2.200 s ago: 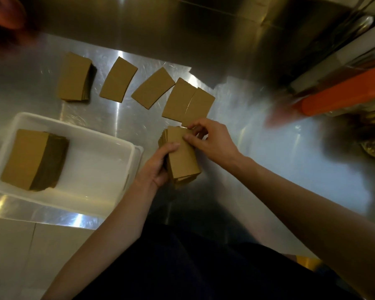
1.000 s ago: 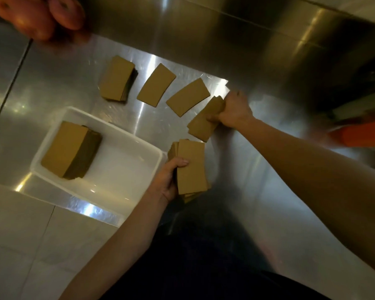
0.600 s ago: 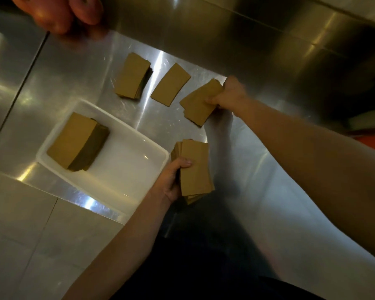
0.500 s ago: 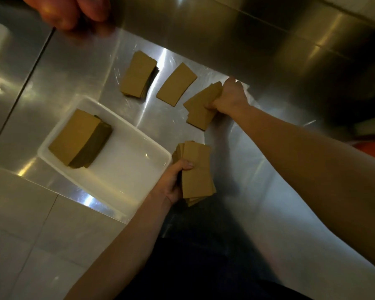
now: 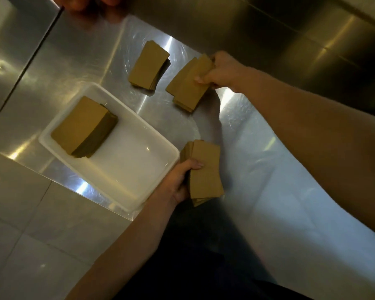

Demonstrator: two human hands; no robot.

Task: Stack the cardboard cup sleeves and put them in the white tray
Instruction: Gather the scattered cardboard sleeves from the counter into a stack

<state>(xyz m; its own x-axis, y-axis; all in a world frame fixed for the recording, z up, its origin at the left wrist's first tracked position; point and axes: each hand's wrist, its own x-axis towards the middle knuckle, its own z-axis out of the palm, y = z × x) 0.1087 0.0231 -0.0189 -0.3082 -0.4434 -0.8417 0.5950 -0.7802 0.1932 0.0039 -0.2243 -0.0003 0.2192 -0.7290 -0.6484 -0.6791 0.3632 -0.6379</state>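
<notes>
A white tray point(image 5: 139, 187) sits at the counter's front edge with a thick stack of brown sleeves point(image 5: 82, 126) in its far left part. My left hand point(image 5: 178, 180) grips a held stack of sleeves point(image 5: 206, 172) just right of the tray. Farther back, my right hand point(image 5: 221, 72) pinches a small fanned bunch of sleeves point(image 5: 188, 85) low over the counter. One more short pile of sleeves point(image 5: 148, 66) lies on the counter to the left of that bunch.
The steel counter point(image 5: 268, 148) runs to a steel back wall. Pale floor tiles point(image 5: 30, 224) show below the counter's front edge. Reddish blurred fingers point(image 5: 85, 3) of another person sit at the top left. My dark clothing fills the bottom middle.
My right hand swept leftward along the row of loose sleeves, gathering them into one bunch. The single flat sleeve that lay beside the far pile is now in that bunch. The left hand stayed put.
</notes>
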